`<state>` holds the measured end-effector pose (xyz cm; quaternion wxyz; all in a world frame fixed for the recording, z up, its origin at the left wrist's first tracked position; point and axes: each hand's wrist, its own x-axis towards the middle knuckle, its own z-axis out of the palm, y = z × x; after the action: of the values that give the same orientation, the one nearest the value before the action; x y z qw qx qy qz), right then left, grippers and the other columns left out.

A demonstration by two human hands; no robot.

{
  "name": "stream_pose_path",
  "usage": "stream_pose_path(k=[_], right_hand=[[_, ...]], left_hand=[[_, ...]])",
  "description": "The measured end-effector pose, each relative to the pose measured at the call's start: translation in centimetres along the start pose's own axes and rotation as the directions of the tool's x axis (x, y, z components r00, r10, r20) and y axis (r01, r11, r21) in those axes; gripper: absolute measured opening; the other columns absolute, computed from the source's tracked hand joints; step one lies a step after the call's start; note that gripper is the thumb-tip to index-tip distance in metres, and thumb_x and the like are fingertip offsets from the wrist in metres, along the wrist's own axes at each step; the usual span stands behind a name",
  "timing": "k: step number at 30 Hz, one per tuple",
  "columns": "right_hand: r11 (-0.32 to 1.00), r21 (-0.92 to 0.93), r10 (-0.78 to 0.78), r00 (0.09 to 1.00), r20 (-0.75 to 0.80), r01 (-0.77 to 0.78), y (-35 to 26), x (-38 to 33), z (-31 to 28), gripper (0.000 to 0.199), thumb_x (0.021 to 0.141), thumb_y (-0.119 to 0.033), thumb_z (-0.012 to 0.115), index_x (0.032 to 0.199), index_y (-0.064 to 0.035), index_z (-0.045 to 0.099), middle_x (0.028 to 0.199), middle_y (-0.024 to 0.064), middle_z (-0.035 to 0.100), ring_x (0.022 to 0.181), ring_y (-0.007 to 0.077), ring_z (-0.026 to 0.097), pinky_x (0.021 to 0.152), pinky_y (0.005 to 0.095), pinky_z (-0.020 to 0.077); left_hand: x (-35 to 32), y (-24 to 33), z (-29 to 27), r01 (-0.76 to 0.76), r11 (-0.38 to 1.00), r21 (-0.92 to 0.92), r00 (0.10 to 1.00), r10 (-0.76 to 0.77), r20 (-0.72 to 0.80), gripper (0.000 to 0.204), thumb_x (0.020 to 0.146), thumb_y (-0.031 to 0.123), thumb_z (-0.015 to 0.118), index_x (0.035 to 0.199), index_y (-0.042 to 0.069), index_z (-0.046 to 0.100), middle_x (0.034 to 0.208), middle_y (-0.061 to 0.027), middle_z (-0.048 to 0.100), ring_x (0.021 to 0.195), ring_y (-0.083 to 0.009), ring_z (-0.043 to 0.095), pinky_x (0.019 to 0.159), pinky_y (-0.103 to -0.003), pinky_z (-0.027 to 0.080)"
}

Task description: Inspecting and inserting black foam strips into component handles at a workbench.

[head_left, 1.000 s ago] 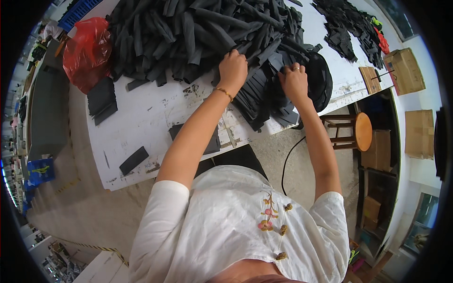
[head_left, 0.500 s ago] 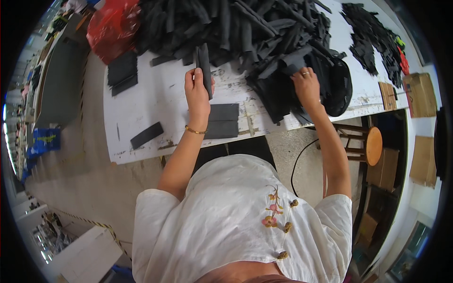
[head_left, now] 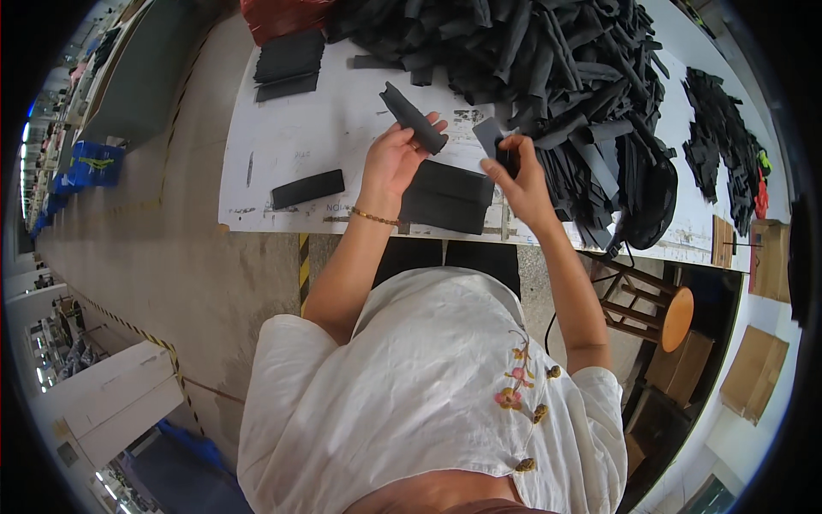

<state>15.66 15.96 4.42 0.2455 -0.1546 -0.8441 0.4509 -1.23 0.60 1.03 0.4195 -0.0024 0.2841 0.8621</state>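
Note:
My left hand (head_left: 394, 161) is closed around a dark grey curled fabric piece (head_left: 411, 118), tilted with its far end toward the upper left. My right hand (head_left: 524, 182) pinches a flat dark grey rectangular fabric strip (head_left: 490, 137) between thumb and fingers, a short way to the right of the left hand. Beneath and between both hands, a flat black fabric panel (head_left: 447, 199) lies near the table's front edge. A separate black strip (head_left: 308, 188) rests to the left of my left wrist.
A large heap of curled black fabric pieces (head_left: 548, 60) covers the far side of the white table (head_left: 257, 193). A neat black stack (head_left: 289, 62) sits far left beside a red plastic bag (head_left: 282, 15). Right of me stand a black bag (head_left: 655, 197) and a wooden stool (head_left: 676, 319).
My right hand has come left from the heap's near edge, bringing a fabric strip. The curled piece in my left hand has turned from upright to slanted. The whole view has shifted.

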Motion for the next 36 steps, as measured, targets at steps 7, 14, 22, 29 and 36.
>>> stream_pose_path(k=[7,14,22,29,36], right_hand=[[0.991,0.080,0.104,0.990,0.100,-0.112,0.1,-0.8,1.6,0.023,0.091,-0.015,0.067,0.101,-0.0005,0.052,0.086,0.0049,0.055,0.079,0.0124,0.049,0.076,0.0242,0.0409],[0.946,0.260,0.166,0.978,0.127,-0.194,2.4,-1.1,1.4,0.017,0.093,-0.014,0.065,0.097,0.0007,0.058,0.080,0.0016,0.060,0.075,0.0081,0.053,0.069,0.0245,0.0435],[0.781,0.499,0.293,0.926,0.237,-0.375,1.0,-0.8,0.3,0.022,0.088,-0.006,0.070,0.102,-0.0017,0.055,0.093,0.0015,0.063,0.090,0.0080,0.059,0.081,0.0200,0.0448],[0.798,0.502,0.217,0.937,0.275,-0.332,0.2,-1.0,0.0,0.022,0.086,-0.001,0.071,0.096,-0.0028,0.052,0.088,-0.0019,0.057,0.079,0.0041,0.053,0.069,0.0204,0.0437],[0.755,0.512,0.188,0.884,0.428,-0.408,0.5,-1.3,-0.3,0.016,0.088,-0.002,0.068,0.095,-0.0042,0.054,0.094,-0.0032,0.057,0.088,0.0050,0.054,0.078,0.0213,0.0449]], left_hand=[[0.1,0.8,-1.4,-0.042,0.998,0.047,0.986,0.049,-0.161,0.020,0.089,-0.006,0.056,0.108,-0.010,0.058,0.102,-0.0201,0.066,0.098,-0.0321,0.066,0.089,-0.042,0.056],[0.5,0.5,-1.0,-0.013,1.000,-0.014,0.989,0.011,-0.151,0.021,0.092,-0.001,0.058,0.112,-0.008,0.057,0.101,-0.0143,0.064,0.094,-0.0263,0.065,0.093,-0.046,0.055],[-2.3,-0.8,1.5,0.044,0.921,0.386,0.990,-0.092,0.106,0.019,0.090,0.001,0.062,0.108,-0.004,0.065,0.118,-0.0143,0.063,0.099,-0.0208,0.064,0.090,-0.036,0.053],[-3.5,-2.7,2.7,-0.133,0.819,0.558,0.960,-0.034,0.278,0.022,0.083,0.008,0.073,0.102,-0.003,0.070,0.096,-0.0051,0.071,0.085,-0.0099,0.064,0.081,-0.024,0.052],[-3.7,-1.8,2.8,-0.092,0.809,0.580,0.951,-0.102,0.293,0.026,0.082,0.007,0.074,0.105,-0.004,0.070,0.103,-0.0060,0.070,0.091,-0.0116,0.064,0.087,-0.026,0.051]])
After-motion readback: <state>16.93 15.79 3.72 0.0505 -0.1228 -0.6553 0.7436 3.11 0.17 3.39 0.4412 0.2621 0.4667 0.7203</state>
